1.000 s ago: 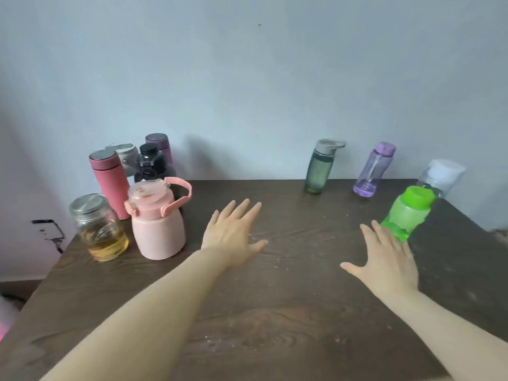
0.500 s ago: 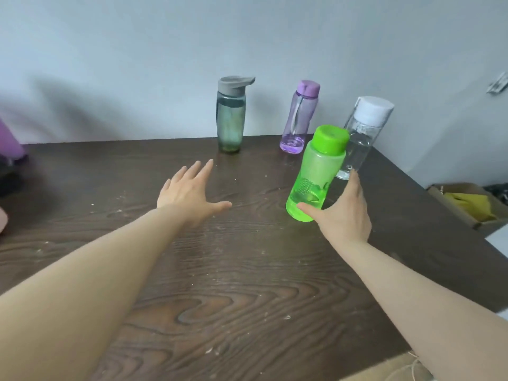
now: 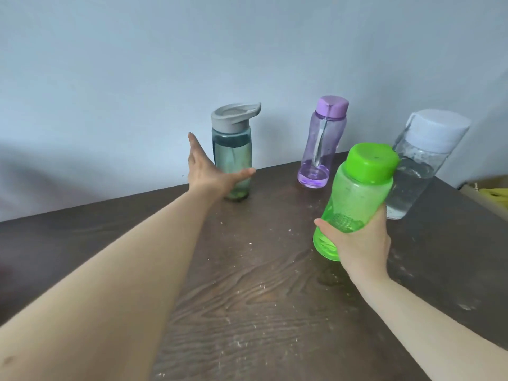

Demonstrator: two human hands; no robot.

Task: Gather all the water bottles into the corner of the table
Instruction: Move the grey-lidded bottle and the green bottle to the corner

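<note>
Right hand [image 3: 360,243] is wrapped around the lower body of the green bottle [image 3: 354,199], lifted at 3 o'clock; it looks empty, light and rigid. Left hand [image 3: 211,171], spread wide, reaches the grey-lidded bottle [image 3: 233,158] at 12 o'clock: grasp its smooth mid-body.

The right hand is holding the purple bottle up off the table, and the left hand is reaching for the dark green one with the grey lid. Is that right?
Not quite. The head view shows the right hand holding the bright green bottle, not the purple bottle, which stands on the table by the wall. The left hand is indeed reaching for the dark green bottle with the grey lid.
</note>
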